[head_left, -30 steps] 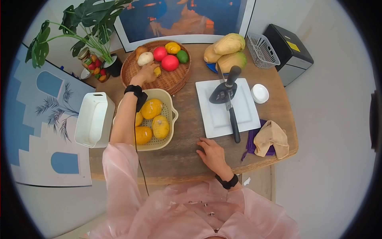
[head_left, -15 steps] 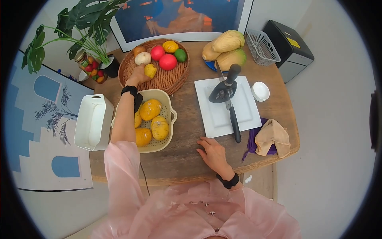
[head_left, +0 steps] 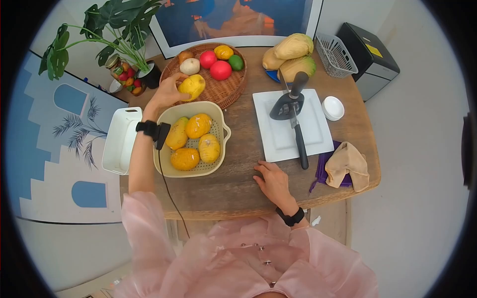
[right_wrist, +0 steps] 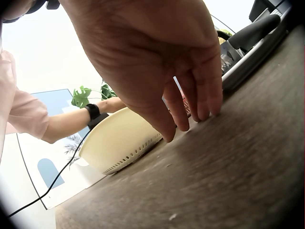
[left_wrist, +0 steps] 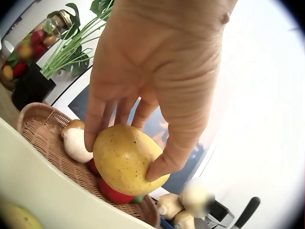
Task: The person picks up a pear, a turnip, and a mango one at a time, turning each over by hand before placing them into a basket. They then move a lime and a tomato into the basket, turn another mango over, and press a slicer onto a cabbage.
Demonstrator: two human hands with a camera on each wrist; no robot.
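My left hand (head_left: 168,93) grips a yellow mango (head_left: 192,87) between thumb and fingers at the near left edge of the round wicker basket (head_left: 208,97). Small brown specks dot the mango's skin in the left wrist view, and the thumb (left_wrist: 167,162) presses its side. Just below it, a cream perforated basket (head_left: 222,149) contains several yellow-orange mangoes (head_left: 185,159). With fingers loosely bent and nothing held, my right hand (head_left: 274,182) rests its fingertips on the wooden table (head_left: 233,184). That same hand (right_wrist: 157,62) fills the top of the right wrist view.
The wicker basket holds red, green, white and brown produce. A white square plate (head_left: 268,149) bears a knife (head_left: 301,146) and a dark knife sharpener (head_left: 285,107). Around them are a white bowl (head_left: 333,108), tan cloth (head_left: 348,169), pale vegetables (head_left: 293,47) and a white bin (head_left: 117,144).
My left hand has lifted the mango from among the produce and brought it toward the cream basket. My right hand has stayed resting on the table.
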